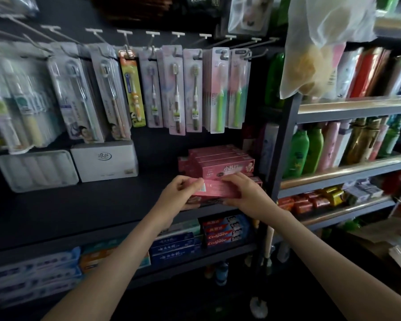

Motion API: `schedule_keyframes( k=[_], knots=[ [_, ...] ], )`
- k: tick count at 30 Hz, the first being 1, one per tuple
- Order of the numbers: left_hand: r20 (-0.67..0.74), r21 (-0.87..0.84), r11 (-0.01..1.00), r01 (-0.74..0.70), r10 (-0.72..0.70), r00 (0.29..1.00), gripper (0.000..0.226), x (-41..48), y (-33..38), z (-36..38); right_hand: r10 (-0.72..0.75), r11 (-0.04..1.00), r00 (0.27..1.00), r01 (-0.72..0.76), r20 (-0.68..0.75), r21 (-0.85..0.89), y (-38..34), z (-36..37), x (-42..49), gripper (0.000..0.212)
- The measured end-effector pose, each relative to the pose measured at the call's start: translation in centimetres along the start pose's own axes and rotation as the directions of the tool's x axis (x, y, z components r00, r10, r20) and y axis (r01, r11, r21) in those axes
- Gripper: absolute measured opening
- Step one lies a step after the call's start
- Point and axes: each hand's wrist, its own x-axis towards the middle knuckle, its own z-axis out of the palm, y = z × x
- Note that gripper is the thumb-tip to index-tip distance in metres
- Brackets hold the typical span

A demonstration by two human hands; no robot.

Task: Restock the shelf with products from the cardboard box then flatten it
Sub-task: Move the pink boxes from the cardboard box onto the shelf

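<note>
1. I judge that the restocking is in the middle. A stack of pink toothpaste boxes [220, 161] already stands at the right end of the dark shelf [90, 205], and one more pink box [218, 188] is held just in front of it.
2. The left grip [178, 193] grasps the left end of this box, with its fingers curled over the top. The right grip [243, 193] grasps the right end in the same way.
3. The box lies lengthwise between the two grips, low, near the front edge of the shelf. I cannot tell whether it already rests on something.
4. The cardboard box is not clearly in view; the brown shapes at the lower right are too blurred to name. So it seems the remaining products and the flattening are not yet done.
</note>
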Motion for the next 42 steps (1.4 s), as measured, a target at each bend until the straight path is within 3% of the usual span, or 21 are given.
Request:
schedule_keyframes(
  k=[3, 6, 9, 11, 13, 15, 18, 20, 24, 29, 33, 35, 37, 39, 42],
  knots=[
    [-0.060, -0.103, 0.995, -0.011, 0.005, 0.998, 0.022, 0.1, -0.5, 0.3, 0.010, 0.996, 0.991, -0.022, -0.133, -0.090, 0.3, -0.1, 0.1, 0.060],
    [-0.097, -0.241, 0.970, -0.020, -0.003, 0.995, 0.018, 0.1, -0.6, 0.5, 0.169, 0.972, 0.947, -0.207, -0.274, -0.113, 1.0, -0.2, 0.0, 0.083],
    [-0.104, -0.326, 0.945, 0.009, -0.045, 0.994, 0.023, 0.2, -0.8, 0.3, 0.415, 0.910, 0.859, -0.389, -0.299, 0.146, 1.9, -0.4, -0.4, 0.098],
    [-0.077, -0.390, 0.918, 0.076, -0.115, 0.990, 0.027, 0.3, -0.9, 0.2, 0.553, 0.770, 0.815, -0.420, -0.174, 0.481, 2.3, -0.8, -0.9, 0.086],
    [-0.021, -0.429, 0.885, 0.179, -0.208, 0.978, 0.025, 0.3, -1.1, 0.2, 0.591, 0.533, 0.805, -0.443, 0.058, 0.721, 2.5, -0.9, -1.3, 0.062],
    [0.032, -0.482, 0.837, 0.259, -0.279, 0.960, 0.024, 0.2, -1.5, 0.2, 0.542, 0.382, 0.822, -0.425, 0.173, 0.821, 2.8, -0.8, -1.5, 0.046],
    [0.105, -0.584, 0.752, 0.306, -0.303, 0.947, 0.029, 0.2, -2.1, 0.3, 0.488, 0.135, 0.860, -0.242, 0.148, 0.961, 2.6, -0.7, -1.5, 0.039],
    [0.143, -0.619, 0.718, 0.318, -0.295, 0.945, 0.030, 0.2, -2.5, 0.7, 0.436, 0.029, 0.881, -0.218, 0.183, 0.976, 1.7, -0.4, -1.7, 0.035],
    [0.214, -0.584, 0.727, 0.361, -0.290, 0.933, 0.028, 0.2, -3.0, 1.7, 0.393, 0.054, 0.862, -0.370, 0.321, 0.927, -0.2, 1.5, -1.9, 0.025],
    [0.232, -0.408, 0.855, 0.320, -0.242, 0.942, 0.017, 1.2, -3.8, 1.4, 0.387, 0.003, 0.878, -0.307, 0.282, 0.952, 0.4, 1.7, -1.6, 0.020],
    [0.281, -0.238, 0.940, 0.243, -0.173, 0.944, 0.017, 1.3, -3.7, 1.4, 0.361, -0.012, 0.902, -0.250, 0.237, 0.968, 0.7, 1.7, -1.3, 0.038],
    [0.341, -0.107, 0.969, 0.221, -0.173, 0.924, 0.030, 1.3, -3.2, 1.5, 0.349, 0.000, 0.905, -0.258, 0.242, 0.966, 0.6, 1.8, -1.1, 0.055],
    [0.409, 0.064, 0.981, 0.184, -0.194, 0.892, 0.046, 1.3, -3.1, 1.6, 0.362, 0.085, 0.895, -0.309, 0.259, 0.947, 0.4, 1.8, -1.1, 0.065],
    [0.455, 0.164, 0.975, 0.152, -0.212, 0.865, 0.059, 1.6, -3.3, 1.7, 0.376, 0.222, 0.889, -0.359, 0.260, 0.907, 0.3, 1.7, -1.0, 0.061],
    [0.411, 0.214, 0.968, 0.127, -0.208, 0.888, 0.047, 1.9, -2.6, 1.8, 0.373, 0.482, 0.909, -0.362, 0.187, 0.798, 0.5, 1.4, -0.8, 0.063]
  ],
)
